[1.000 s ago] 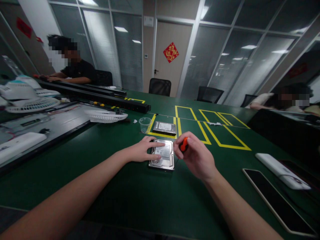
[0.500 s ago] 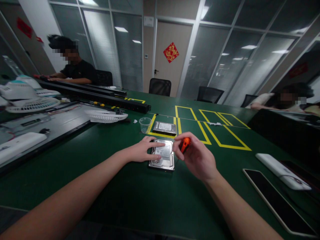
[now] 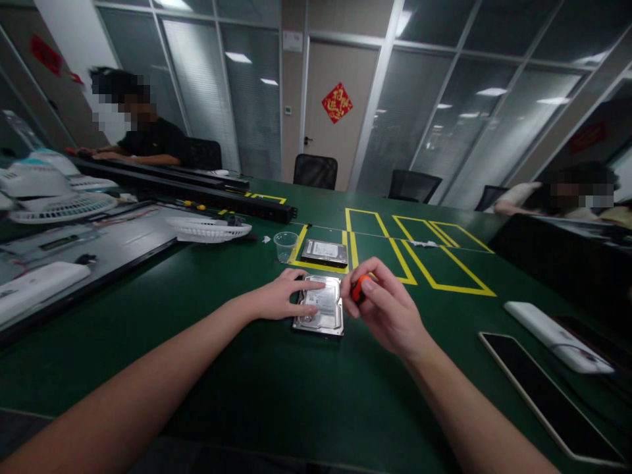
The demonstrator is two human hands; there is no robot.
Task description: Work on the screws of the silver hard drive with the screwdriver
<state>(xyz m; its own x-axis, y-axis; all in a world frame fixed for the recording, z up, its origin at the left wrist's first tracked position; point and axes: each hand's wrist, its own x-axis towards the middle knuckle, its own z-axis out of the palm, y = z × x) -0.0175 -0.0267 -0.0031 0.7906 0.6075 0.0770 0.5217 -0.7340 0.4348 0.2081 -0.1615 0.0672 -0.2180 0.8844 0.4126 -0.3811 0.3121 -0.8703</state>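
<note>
A silver hard drive [image 3: 322, 308] lies flat on the green table [image 3: 276, 395] in front of me. My left hand [image 3: 281, 296] rests on its left side with fingers laid across the top, holding it down. Just right of the drive, my right hand [image 3: 388, 306] is closed round an orange-handled screwdriver [image 3: 362, 287], held at the drive's right edge; its tip is hidden. A second hard drive [image 3: 325, 251] lies further back, inside a yellow-taped rectangle.
A clear plastic cup [image 3: 286, 246] stands left of the far drive. A white fan grille [image 3: 208, 230] and black power strip [image 3: 207, 194] lie at the left. A phone [image 3: 548, 395] and white case [image 3: 557, 336] sit at the right. Two people sit at the far sides.
My right hand's fingers have shifted round the orange screwdriver handle, covering more of it. The left hand and the drive stay put.
</note>
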